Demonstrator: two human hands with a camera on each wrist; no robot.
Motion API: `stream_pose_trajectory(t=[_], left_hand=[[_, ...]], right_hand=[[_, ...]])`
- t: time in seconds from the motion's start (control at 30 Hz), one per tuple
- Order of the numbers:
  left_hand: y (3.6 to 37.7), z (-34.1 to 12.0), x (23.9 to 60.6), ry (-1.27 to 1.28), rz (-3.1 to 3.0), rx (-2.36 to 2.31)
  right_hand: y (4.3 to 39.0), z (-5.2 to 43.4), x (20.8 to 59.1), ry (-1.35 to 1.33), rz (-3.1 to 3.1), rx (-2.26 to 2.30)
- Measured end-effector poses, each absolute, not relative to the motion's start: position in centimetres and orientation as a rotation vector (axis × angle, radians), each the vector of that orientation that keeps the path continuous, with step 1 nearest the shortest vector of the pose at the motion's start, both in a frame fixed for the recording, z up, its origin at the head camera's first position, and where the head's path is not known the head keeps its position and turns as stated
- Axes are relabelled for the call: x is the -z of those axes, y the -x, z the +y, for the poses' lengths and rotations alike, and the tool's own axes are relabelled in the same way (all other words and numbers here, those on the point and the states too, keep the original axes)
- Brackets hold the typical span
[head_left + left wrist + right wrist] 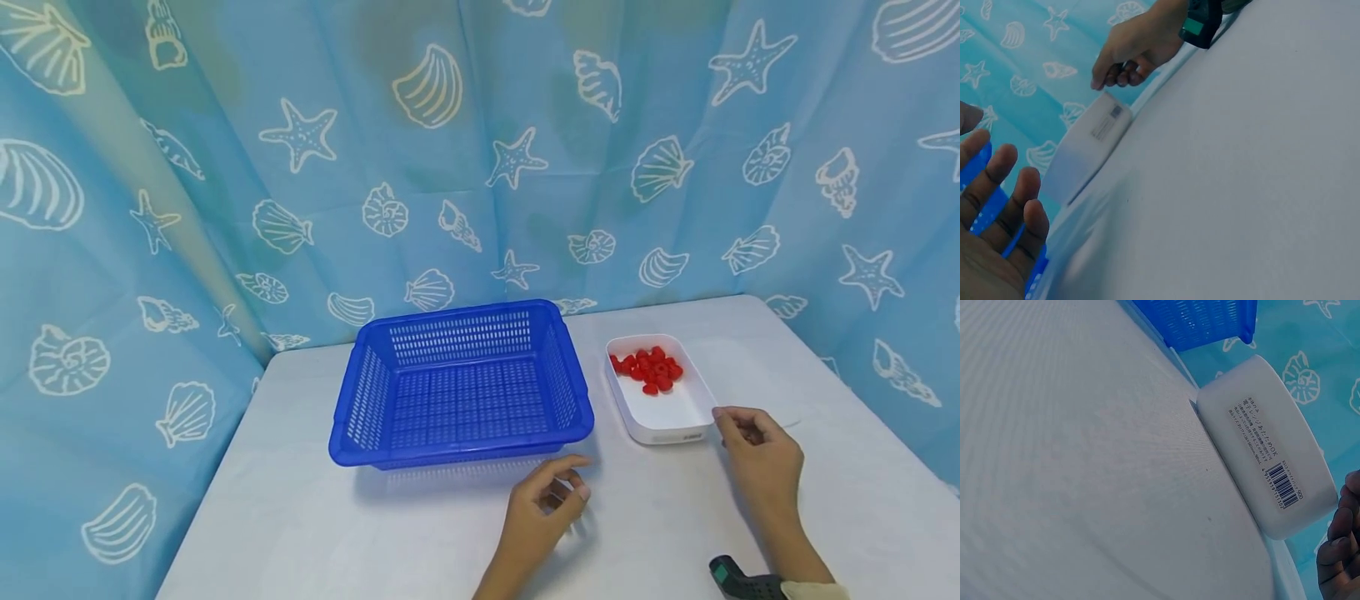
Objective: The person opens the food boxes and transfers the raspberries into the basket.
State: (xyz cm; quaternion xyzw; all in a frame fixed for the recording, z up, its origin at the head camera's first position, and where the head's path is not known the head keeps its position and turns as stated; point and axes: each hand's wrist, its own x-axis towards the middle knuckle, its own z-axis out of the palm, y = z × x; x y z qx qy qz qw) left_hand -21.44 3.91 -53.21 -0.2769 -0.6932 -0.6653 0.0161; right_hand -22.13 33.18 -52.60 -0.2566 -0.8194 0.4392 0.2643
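A blue slotted plastic basket point(461, 383) stands empty in the middle of the white table point(315, 517). To its right lies a small white tray point(660, 412) with several red pieces point(648, 368) gathered at its far end. My left hand point(562, 490) hovers just in front of the basket's near right corner, fingers loosely curled and holding nothing. My right hand point(738, 427) is by the tray's near right corner, fingers lightly curled, with nothing in them. In the right wrist view its fingertips point(1341, 540) sit beside the tray's labelled end wall point(1266, 444).
A light blue curtain point(480, 167) printed with shells and starfish closes in the back and both sides of the table. A dark wrist device point(738, 577) sits on my right forearm. The table's right edge runs close past the tray.
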Motion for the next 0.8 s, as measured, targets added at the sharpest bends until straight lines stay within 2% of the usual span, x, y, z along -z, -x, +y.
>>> stream_pose_trajectory(t=[0.8], left_hand=[[21.7, -1.1, 52.1, 0.743, -2.124, 2.110]], right_hand=[[22.0, 33.0, 52.6, 0.685, -2.230, -1.196]])
